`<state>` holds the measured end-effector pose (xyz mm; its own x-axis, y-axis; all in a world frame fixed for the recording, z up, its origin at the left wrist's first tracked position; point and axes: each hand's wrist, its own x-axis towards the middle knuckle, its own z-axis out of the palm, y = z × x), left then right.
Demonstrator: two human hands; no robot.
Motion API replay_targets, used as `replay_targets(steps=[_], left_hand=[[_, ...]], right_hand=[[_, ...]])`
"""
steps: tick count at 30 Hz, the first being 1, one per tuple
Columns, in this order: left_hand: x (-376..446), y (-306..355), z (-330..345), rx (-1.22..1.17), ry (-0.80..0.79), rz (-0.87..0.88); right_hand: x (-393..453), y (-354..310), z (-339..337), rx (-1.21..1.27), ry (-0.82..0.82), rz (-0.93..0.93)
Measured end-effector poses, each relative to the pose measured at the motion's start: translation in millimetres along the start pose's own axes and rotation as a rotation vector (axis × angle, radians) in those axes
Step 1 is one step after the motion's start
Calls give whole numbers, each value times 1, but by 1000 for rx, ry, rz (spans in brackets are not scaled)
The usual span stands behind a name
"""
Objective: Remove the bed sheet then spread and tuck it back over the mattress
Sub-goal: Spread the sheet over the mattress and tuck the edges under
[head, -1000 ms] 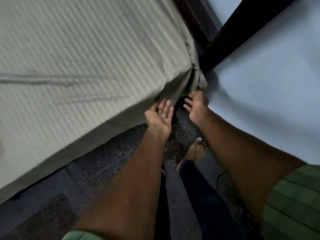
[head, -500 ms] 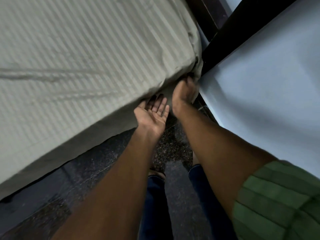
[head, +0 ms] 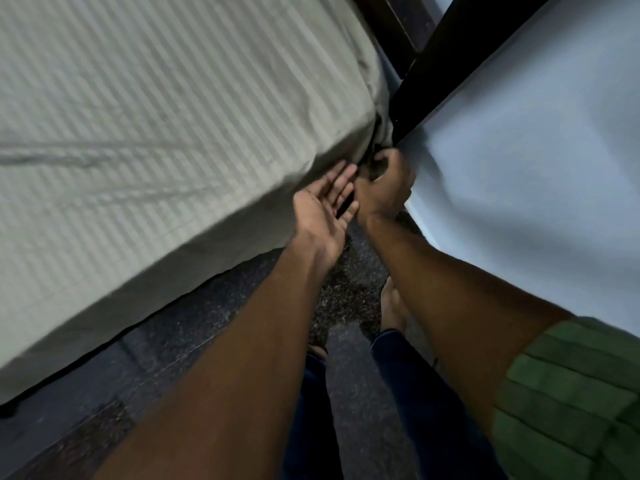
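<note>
The striped bed sheet [head: 166, 126] covers the mattress at left, hanging down its near side to the dark floor [head: 214, 327]. The left hand [head: 323, 211], fingers straight, palm up, touches the sheet's side at the corner. The right hand [head: 384, 187], fingers curled, grips bunched sheet beside the dark bed frame [head: 446, 53].

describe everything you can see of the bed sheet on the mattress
The bed sheet is pale grey-green cloth, likely cotton, woven with fine stripes. It covers the mattress top and hangs down the near side above the dark floor. Long creases cross its left part. At the far corner it bunches beside a dark bed post. The left hand lies open against the side drape; the right hand is curled at the corner, apparently gripping bunched cloth there.
</note>
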<state>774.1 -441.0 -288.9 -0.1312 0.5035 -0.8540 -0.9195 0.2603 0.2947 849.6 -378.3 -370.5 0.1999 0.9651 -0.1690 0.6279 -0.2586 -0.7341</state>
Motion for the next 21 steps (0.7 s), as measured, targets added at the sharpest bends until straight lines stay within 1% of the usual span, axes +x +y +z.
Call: replay_targets(steps=[2, 5, 7, 9, 10, 12, 13, 14, 16, 17, 19, 20, 21], left_hand=[[7, 5, 6, 5, 24, 7], [14, 3, 10, 123, 109, 7], [17, 1, 6, 157, 158, 5], [17, -1, 0, 184, 182, 8], [16, -2, -4, 198, 185, 7], [16, -5, -10, 216, 169, 2], [16, -5, -13, 216, 153, -2], [17, -5, -15, 206, 138, -5], [19, -4, -19, 158, 121, -11], [20, -3, -21, 121, 121, -14], [21, -2, -22, 37, 127, -33], [21, -2, -23, -10, 133, -44], [22, -1, -23, -59, 137, -50]], right_hand=[[2, 1, 2, -74, -3, -68], [1, -4, 0, -167, -96, -148], [2, -6, 2, -217, -85, -199], [1, -6, 2, -400, -111, -237], [1, -1, 2, -530, -176, -231], [8, 0, 4, -681, -349, -151], [13, -7, 6, -671, -397, -73], [22, -16, 9, -644, -442, 3], [35, -31, 17, -498, -570, 138], [35, -37, 19, -465, -693, 175], [28, -34, 25, -336, -925, 341], [25, -24, 29, -254, -907, 398], [23, -21, 32, -209, -817, 399]])
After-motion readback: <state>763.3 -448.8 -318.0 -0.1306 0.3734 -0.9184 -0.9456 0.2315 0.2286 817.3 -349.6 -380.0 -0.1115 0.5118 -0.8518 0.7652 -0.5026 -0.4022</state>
